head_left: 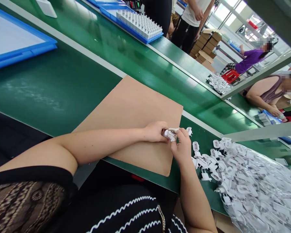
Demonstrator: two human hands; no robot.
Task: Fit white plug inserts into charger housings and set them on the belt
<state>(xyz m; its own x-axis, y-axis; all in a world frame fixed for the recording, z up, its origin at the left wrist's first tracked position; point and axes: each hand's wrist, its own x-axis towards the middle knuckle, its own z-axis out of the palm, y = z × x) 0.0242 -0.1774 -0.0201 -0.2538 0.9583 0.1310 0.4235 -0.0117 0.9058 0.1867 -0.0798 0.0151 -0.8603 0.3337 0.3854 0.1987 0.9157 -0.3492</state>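
Grasping a small white plastic piece between the left hand and the right hand, with fingers of both bent around it and nearly meeting. Holding it over the right-hand part of a flat brown cardboard sheet, close to that sheet's edge. Cannot tell whether one part or two, with much of it covered by fingers. Reaching in across the sheet with the left forearm, and from the near side, just past the sheet's right edge, with the right. Under the sheet, a glossy green surface. Just right of the sheet, beyond the right hand, several loose white plastic parts; farther right of it, a large heap of similar white parts, partly wrapped in clear plastic film. Well to the left of the sheet, a flat tray with a raised blue rim and a pale inside. On the far side of the sheet, a white block set with rows of upright metal pins. Beyond the sheet to the right, a co-worker in a purple top, near a red stool, and stacked brown cardboard boxes.
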